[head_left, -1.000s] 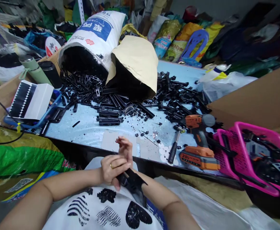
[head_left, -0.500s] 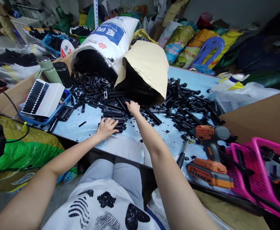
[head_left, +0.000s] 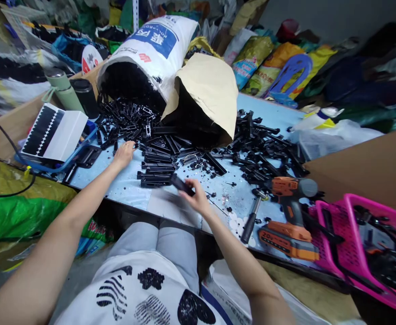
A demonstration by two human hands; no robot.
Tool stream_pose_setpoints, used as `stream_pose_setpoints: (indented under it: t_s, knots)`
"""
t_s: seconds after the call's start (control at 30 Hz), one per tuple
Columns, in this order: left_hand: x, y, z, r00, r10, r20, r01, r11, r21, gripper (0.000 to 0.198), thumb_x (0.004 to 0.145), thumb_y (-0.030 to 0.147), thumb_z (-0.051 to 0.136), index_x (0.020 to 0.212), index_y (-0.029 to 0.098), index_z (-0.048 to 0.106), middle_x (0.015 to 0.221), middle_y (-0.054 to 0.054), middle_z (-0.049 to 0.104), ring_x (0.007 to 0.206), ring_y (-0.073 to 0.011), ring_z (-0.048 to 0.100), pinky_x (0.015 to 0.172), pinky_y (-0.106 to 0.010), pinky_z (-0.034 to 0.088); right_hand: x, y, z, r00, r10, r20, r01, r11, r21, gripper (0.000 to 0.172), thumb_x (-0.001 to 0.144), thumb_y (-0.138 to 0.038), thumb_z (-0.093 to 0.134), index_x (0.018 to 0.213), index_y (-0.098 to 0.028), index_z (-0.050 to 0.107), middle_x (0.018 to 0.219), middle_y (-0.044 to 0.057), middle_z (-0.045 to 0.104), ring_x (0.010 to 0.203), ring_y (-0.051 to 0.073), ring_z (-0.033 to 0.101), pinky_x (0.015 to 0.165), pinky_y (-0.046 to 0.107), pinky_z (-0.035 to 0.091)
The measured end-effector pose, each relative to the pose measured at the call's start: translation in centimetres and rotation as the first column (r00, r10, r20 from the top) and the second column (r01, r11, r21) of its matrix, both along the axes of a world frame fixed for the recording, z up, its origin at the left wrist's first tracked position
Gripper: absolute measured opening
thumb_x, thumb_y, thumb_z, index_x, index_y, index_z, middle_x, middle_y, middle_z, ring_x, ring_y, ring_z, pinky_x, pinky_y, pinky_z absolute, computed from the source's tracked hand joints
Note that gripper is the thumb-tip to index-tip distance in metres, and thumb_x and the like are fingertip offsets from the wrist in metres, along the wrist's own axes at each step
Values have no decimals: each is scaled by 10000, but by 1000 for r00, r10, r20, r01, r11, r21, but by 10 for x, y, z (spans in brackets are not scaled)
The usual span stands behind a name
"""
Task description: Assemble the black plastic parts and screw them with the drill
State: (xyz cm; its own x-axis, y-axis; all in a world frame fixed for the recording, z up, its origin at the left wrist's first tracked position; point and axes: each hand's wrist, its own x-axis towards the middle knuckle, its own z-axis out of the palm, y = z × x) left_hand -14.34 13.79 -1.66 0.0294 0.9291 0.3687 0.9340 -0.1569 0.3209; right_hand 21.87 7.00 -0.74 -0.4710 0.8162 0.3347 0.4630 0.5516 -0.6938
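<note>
Near the table's front edge [head_left: 130,204], right hand [head_left: 196,199] closed around one black plastic part [head_left: 181,184], held just above the blue surface. Part is an elongated bar; long axis runs from lower right, inside the grip, to upper left, free end pointing toward the stacked black bars [head_left: 155,174]. Image of the part is blurred; finer detail cannot be read.

Left hand [head_left: 124,153] lies fingers spread, palm down, at the left margin of the loose black parts [head_left: 126,124], fingertips touching them; nothing gripped.

Open room: bare blue strip between both hands and along the near edge. Right side bounded by a hammer [head_left: 250,216] and orange drill [head_left: 287,212]; far side by a white sack [head_left: 147,49] and tan sack [head_left: 208,85], both lying mouth-open.
</note>
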Motion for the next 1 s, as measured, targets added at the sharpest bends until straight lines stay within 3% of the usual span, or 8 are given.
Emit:
stream_pose_setpoints:
  t_s: [0.1,0.27,0.37,0.47,0.6,0.73,0.9,1.0]
  knots:
    - [43,-49,4,987,-63,149,29,976,216,376,948,289,308,1262,100,392,1223,-197,522,1151,-265,503,964,-434,414,15,-46,-11,948,80,310,-94,995,30,373,876,-384,534,1207,-213,516,1103,104,574,1013,237,514,871,387,428]
    - [129,-121,-7,834,-542,103,513,831,216,334,965,282,286,1239,128,399,1108,-145,584,1062,-221,579,887,-382,500,-1,-61,-20,872,-66,485,9,993,120,491,917,-429,451,1357,-213,429,1177,118,573,1088,265,479,926,427,382]
    - [139,-124,-13,876,-475,82,465,878,114,333,959,256,304,1228,105,430,1075,-160,587,1008,-232,606,847,-389,515,-5,-58,-17,895,-69,440,33,996,88,459,930,-428,419,1335,-217,466,1087,117,605,1055,260,510,913,426,398]
    - [131,-118,-2,934,-319,160,319,947,26,332,945,280,366,1213,117,471,1097,-156,580,1003,-239,605,812,-373,519,-1,-56,-11,984,-91,151,109,987,-119,467,923,-451,421,1344,-249,445,1123,109,581,999,234,564,859,400,466]
    - [144,-129,26,887,-247,390,276,961,-18,370,957,282,354,1280,163,489,1074,-99,608,1004,-199,595,860,-339,486,-15,-55,-4,917,-248,-312,11,798,-603,549,904,-521,406,1391,-274,352,845,36,598,602,144,590,540,290,517]
    - [168,-146,38,784,-217,582,301,952,-50,370,945,290,395,1234,143,571,854,-55,604,830,-155,613,759,-275,494,-37,-57,3,797,-360,-485,-127,685,-717,613,867,-580,432,1390,-268,369,740,-3,572,512,106,550,447,231,479]
    - [174,-153,40,772,-222,595,270,963,10,332,891,268,512,1172,129,623,848,-67,604,809,-160,592,746,-282,484,-27,-54,8,867,-160,-472,-188,772,-607,599,847,-534,511,1372,-252,445,729,-9,613,481,84,517,477,237,480]
    - [172,-152,42,784,-259,565,275,960,59,312,890,262,515,1144,131,640,824,-67,600,780,-159,581,733,-291,483,-14,-51,12,944,16,-328,-177,867,-466,547,818,-466,589,1325,-277,510,1000,40,668,589,106,584,559,261,521]
